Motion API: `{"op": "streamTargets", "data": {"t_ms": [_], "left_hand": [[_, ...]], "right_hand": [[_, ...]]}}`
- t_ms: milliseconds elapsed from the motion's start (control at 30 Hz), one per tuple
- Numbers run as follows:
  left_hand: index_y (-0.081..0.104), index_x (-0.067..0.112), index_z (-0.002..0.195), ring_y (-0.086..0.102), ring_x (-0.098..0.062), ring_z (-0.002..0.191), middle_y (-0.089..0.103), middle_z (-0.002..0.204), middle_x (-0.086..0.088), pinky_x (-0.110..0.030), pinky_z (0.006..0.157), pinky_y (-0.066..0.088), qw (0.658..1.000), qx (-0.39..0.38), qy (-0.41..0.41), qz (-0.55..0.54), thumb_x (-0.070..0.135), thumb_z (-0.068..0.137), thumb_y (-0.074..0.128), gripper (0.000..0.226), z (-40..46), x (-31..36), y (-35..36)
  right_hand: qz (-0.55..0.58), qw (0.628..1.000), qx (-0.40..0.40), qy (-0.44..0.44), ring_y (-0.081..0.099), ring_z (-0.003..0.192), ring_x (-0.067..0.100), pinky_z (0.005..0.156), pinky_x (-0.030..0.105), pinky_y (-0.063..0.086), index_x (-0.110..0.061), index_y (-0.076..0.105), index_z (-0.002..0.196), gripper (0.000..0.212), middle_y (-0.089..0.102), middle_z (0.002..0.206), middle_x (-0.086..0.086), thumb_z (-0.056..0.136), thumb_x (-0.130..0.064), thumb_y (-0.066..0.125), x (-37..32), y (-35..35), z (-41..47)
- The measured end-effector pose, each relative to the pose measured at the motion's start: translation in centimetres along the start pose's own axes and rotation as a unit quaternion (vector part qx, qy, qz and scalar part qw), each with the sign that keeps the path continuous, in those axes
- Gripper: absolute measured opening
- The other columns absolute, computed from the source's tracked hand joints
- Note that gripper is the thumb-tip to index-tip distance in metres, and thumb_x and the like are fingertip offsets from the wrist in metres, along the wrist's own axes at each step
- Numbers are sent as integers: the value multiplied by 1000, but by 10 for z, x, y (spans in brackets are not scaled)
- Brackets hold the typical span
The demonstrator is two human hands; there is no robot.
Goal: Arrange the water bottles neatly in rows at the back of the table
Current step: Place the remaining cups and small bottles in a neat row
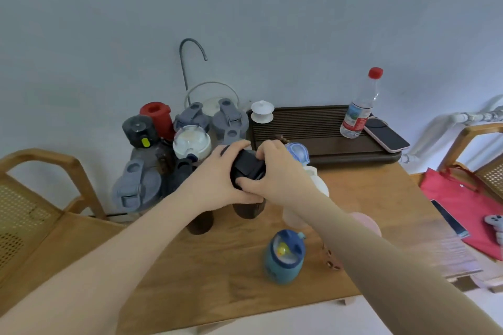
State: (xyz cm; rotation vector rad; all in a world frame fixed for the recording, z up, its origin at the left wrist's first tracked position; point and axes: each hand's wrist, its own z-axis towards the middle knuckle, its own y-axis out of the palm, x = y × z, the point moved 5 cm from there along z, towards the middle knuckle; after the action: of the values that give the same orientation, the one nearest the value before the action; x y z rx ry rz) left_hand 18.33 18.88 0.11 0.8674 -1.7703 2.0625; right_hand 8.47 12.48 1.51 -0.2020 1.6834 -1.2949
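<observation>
Both my hands wrap the black lid of a dark brown bottle that stands upright mid-table: my left hand from the left, my right hand from the right. A second dark bottle stands just left of it. Behind, at the back left, several bottles cluster: grey-lidded ones, a red-lidded one, a black-lidded one and a white-domed one. A small blue bottle stands alone near the front. A light blue lid and a white bottle sit partly hidden behind my right arm.
A dark slatted tea tray fills the back right of the wooden table; a clear red-capped plastic bottle, a phone and a white lidded cup rest on it. Wooden chairs flank the table; a red bag lies at right.
</observation>
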Motion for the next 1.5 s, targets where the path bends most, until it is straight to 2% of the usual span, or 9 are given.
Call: {"op": "streamTargets", "data": {"t_ms": [300, 500, 733, 867, 1033, 1133, 1267, 1367, 1500], "left_hand": [[30, 23, 124, 45, -37, 105, 27, 125, -13, -44, 90, 45, 986, -96, 7, 136, 44, 59, 75, 82, 9, -26, 51], [28, 21, 125, 43, -34, 109, 25, 128, -12, -40, 87, 47, 970, -170, 16, 174, 40, 62, 75, 81, 4, -46, 66], [27, 17, 135, 16, -31, 136, 14, 149, -16, -40, 109, 25, 934, -127, 96, 319, 32, 75, 68, 74, 7, -38, 63], [26, 20, 137, 18, -30, 136, 14, 151, -13, -39, 102, 35, 933, -131, 81, 325, 38, 77, 66, 74, 9, -37, 60], [24, 22, 139, 12, -28, 139, 12, 154, -10, -41, 106, 31, 937, -122, 54, 322, 40, 77, 66, 77, 11, -34, 65], [29, 20, 138, 19, -31, 137, 19, 152, -13, -43, 106, 31, 939, -113, 42, 321, 39, 73, 70, 78, 12, -32, 65], [54, 18, 117, 54, -35, 114, 54, 127, -17, -43, 84, 51, 936, -83, 48, 338, 52, 49, 81, 80, 10, -26, 63], [50, 18, 122, 48, -35, 120, 50, 132, -16, -44, 91, 47, 943, -73, 51, 320, 51, 56, 77, 79, 11, -25, 66], [56, 15, 115, 55, -33, 113, 57, 124, -15, -43, 84, 51, 946, -58, 76, 309, 53, 55, 77, 74, 14, -22, 70]], "right_hand": [[13, 996, -37, 86, 47, 93, 15, 78, 24, 37, -11, 50, 115, 40, 49, 109, 3, 84, -33, 61, 32, 40, -9], [-30, 988, 84, 129, 55, 104, 26, 86, 38, 46, -12, 61, 102, 19, 62, 108, 8, 88, -22, 53, 71, 9, -4], [-107, 983, 16, 147, 39, 126, 36, 102, 44, 38, -17, 36, 138, 64, 36, 142, 14, 81, -28, 63, 117, 1, 54], [-66, 978, -103, 166, 50, 113, 37, 82, 37, 46, -25, 24, 143, 83, 27, 146, 14, 75, -32, 70, 135, 11, 79], [-92, 984, -110, 110, 50, 95, 30, 70, 36, 45, -24, 37, 130, 65, 45, 113, 8, 73, -30, 68, 131, 17, 97], [-90, 987, -106, 83, 52, 99, 32, 78, 40, 49, -21, 38, 129, 64, 47, 117, 10, 74, -33, 68, 123, 23, 103], [-83, 987, -126, 50, 51, 111, 32, 89, 40, 46, -17, 30, 138, 78, 45, 131, 16, 76, -41, 69, 118, 28, 109], [-103, 986, -121, 58, 39, 129, 36, 100, 45, 40, -18, 10, 147, 98, 30, 148, 17, 75, -49, 68, 126, 14, 102], [-85, 991, -103, 24, 39, 131, 32, 104, 43, 39, -21, 16, 146, 95, 28, 151, 10, 73, -50, 69, 139, -9, 69]]}}
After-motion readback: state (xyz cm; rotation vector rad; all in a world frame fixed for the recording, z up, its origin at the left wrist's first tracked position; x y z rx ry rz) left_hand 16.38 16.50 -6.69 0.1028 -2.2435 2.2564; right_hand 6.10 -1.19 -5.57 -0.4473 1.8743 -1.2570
